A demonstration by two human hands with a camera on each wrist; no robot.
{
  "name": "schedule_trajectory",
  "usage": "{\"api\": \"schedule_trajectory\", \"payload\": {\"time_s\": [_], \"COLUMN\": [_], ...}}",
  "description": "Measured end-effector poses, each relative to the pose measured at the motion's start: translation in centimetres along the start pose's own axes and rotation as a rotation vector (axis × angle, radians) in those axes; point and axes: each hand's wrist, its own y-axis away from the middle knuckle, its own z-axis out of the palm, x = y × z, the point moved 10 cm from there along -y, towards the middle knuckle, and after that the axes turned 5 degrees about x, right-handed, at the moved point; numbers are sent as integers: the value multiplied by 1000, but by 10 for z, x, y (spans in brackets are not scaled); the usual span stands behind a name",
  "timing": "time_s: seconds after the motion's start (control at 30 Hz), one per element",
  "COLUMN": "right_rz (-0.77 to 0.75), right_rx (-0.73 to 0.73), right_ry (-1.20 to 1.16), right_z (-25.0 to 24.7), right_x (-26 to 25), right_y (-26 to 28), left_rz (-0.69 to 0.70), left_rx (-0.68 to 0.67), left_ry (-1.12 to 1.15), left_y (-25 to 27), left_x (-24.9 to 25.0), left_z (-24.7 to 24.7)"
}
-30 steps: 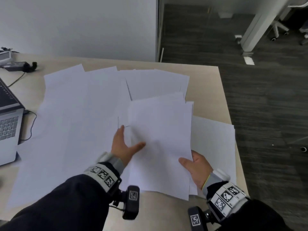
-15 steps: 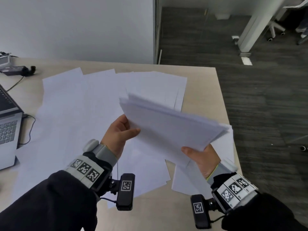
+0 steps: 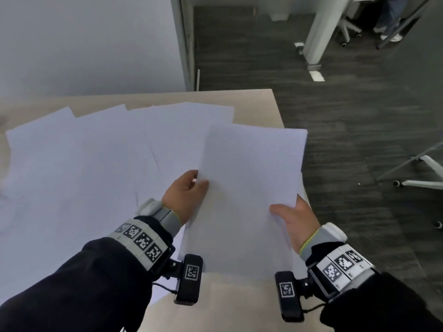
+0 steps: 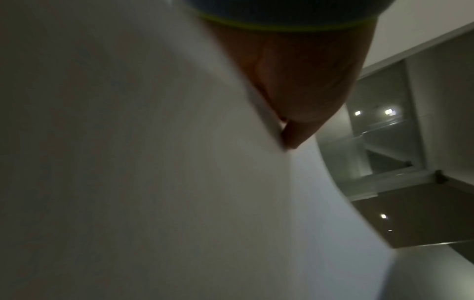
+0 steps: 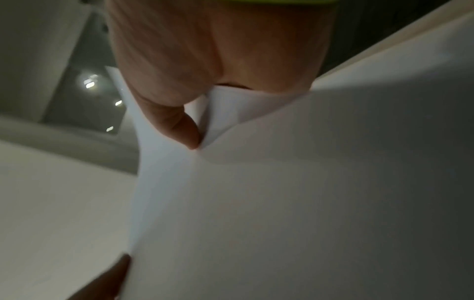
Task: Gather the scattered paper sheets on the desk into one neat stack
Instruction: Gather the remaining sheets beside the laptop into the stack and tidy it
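Note:
A bundle of white paper sheets (image 3: 249,188) is held up above the desk's right side, its face turned toward me. My left hand (image 3: 189,195) grips its left edge, thumb on the front. My right hand (image 3: 291,216) grips the lower right edge, thumb on top. In the left wrist view the held sheets (image 4: 153,162) fill the picture beside my left hand (image 4: 295,85). In the right wrist view my right hand (image 5: 205,71) pinches the held sheets (image 5: 295,203), which bend at the thumb. Several loose sheets (image 3: 96,164) lie spread and overlapping across the desk (image 3: 259,104) to the left.
The desk's right edge (image 3: 279,116) drops to dark carpet. White chair legs with castors (image 3: 422,173) stand on the floor to the right. A grey partition wall (image 3: 96,44) runs behind the desk. A bare strip of desk (image 3: 227,303) shows near me.
The bundle has gone from lying flat on the desk to being lifted and tilted, and now stands more upright and further right in both hands. My view has turned right; the laptop is out of sight.

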Motion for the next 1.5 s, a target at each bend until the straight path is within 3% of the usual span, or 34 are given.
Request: {"api": "schedule_trajectory", "payload": {"time_s": [0.13,0.27,0.57,0.7,0.97,1.1,1.17,1.3,1.5], "right_rz": [100,137,130,116,78,-1,-81,-164,-119], "right_rx": [126,209,266,251,200,319,298,94,-223], "right_ry": [108,218,334,390,526,587,574,537,534], "right_z": [-50,-86,-108,-107,-91,-93,-71,4,124], "right_x": [38,61,69,76,71,50,33,12,19], "right_y": [-14,-24,-27,-26,-24,-18,-17,-17,-10], "left_rz": [-251,-319,-186,-151,-186,-136,-79,37,-203], "left_rx": [-241,-224,-242,-186,-219,-206,-134,67,191], "left_ry": [-11,-18,-424,-285,-131,-142,-168,-344,-636], "left_y": [10,9,-13,2,6,-1,-7,-19,-7], "left_x": [-29,-40,-57,-50,-59,-57,-61,-90,-176], "left_z": [70,106,117,119,132,105,72,-14,-144]}}
